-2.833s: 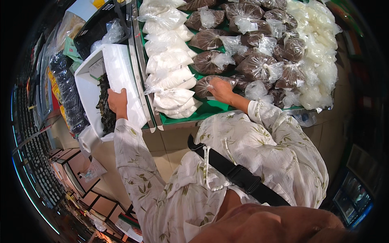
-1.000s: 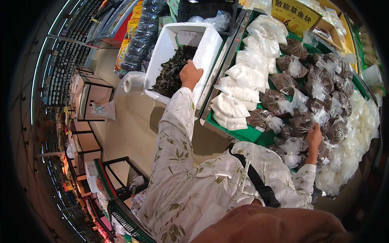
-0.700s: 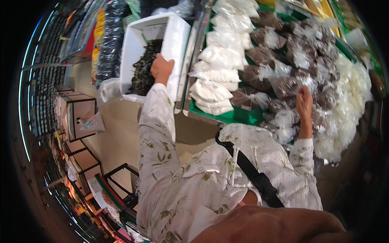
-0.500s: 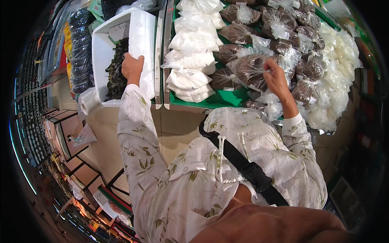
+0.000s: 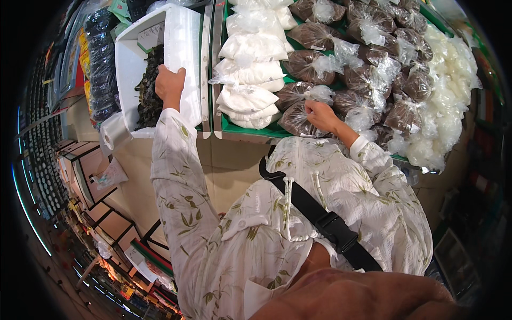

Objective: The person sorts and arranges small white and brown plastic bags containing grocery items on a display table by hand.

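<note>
My right hand (image 5: 323,117) is closed on the gathered top of a clear plastic bag (image 5: 296,120) with dark brown contents I cannot name. This bag lies in the near row, beside a stack of white-filled bags (image 5: 250,101). Over the right wall of a white foam box (image 5: 184,50) is my left hand (image 5: 170,84), its thumb apart and its bent fingers mostly hidden from above. Dark, leafy, seaweed-like stuff (image 5: 149,98) fills a strip of the box right beside those fingers. Whether the left hand grips anything does not show.
More brown-filled bags (image 5: 312,64) and pale, translucent bags (image 5: 440,101) crowd the green-lined display (image 5: 240,129) to the right. Dark wrapped packs (image 5: 101,69) stand left of the foam box. A plastic roll (image 5: 114,130) sits at its near corner. Black-framed boxes (image 5: 80,170) are at lower left.
My right hand has moved left and nearer with the brown bag, which now rests in the gap on the green lining. The left hand stays at the foam box.
</note>
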Available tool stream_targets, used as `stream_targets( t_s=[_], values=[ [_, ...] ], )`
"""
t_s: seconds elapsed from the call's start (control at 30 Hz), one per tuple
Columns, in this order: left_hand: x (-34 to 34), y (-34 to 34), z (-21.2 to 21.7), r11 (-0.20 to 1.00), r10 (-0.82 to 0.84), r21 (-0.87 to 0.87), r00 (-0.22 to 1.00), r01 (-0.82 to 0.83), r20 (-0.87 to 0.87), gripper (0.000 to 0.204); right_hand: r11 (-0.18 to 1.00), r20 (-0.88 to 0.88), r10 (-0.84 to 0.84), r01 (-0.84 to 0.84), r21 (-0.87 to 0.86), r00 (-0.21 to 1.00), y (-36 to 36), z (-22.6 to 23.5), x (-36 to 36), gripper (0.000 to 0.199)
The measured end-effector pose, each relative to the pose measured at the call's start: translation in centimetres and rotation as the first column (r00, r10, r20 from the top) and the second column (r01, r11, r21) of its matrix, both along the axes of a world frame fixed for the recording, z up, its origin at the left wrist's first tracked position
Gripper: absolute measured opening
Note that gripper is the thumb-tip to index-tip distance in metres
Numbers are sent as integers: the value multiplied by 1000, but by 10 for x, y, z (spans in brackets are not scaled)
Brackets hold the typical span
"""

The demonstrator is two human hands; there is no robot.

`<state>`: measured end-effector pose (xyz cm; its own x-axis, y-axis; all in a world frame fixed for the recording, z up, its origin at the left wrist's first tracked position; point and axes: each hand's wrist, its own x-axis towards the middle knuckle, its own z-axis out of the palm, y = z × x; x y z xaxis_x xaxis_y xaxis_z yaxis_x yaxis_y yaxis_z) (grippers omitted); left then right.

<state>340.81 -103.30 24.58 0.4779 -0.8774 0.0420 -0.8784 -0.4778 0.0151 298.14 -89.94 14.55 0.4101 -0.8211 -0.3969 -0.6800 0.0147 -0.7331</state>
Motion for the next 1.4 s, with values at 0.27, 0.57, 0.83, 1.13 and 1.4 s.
stream_targets(
  t_s=[0.27, 0.57, 0.83, 1.13, 1.4],
  values=[
    [-2, 1, 0, 1000, -3, -16, 1000, 3, 13, 51, 998, 45, 65, -66, 22, 997, 14, -29, -1, 8],
    [-2, 0, -1, 1000, 11, -2, 1000, -11, 29, 52, 998, 102, 58, -57, -10, 993, 24, -26, -8, 17],
    [-4, 6, 0, 999, 5, -54, 1000, -6, -19, 53, 888, 66, 40, -5, -460, 997, -20, 25, -6, 21],
    [-80, 70, -22, 602, -593, -593, 797, 534, 116, 50, 893, -333, 175, -292, -342, 926, -33, 11, 2, 25],
    [-255, 202, -87, 495, -750, -168, 321, 853, -578, 78, 929, -324, 179, -268, -255, 929, -42, -18, 1, 27]
  ],
)
